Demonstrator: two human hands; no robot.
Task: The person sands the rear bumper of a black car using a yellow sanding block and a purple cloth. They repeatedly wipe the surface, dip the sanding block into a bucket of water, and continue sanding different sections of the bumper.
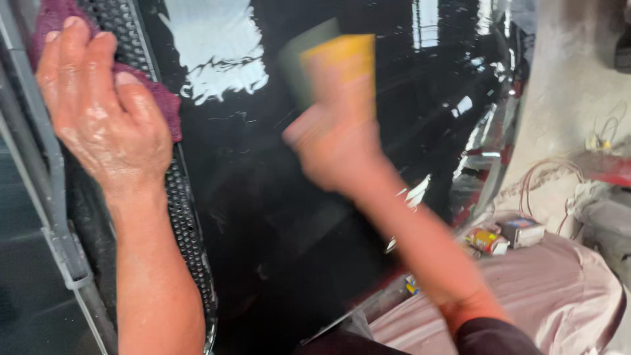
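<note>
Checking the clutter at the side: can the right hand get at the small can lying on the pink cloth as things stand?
Probably not straight away: the right hand already holds a yellow pad against the black panel, well apart from the can. Nothing lies between them.

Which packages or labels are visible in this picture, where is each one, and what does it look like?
Small box: lower right, lying on the pink cloth; rectangular, pale with blue and red parts.
Can: just left of the box, lying on its side; cylindrical, yellow and red with a light end.
Small package: at the cloth's left edge beside the black panel; blue and yellow, mostly hidden, its shape cannot be told.
No signs or screens show.
</note>
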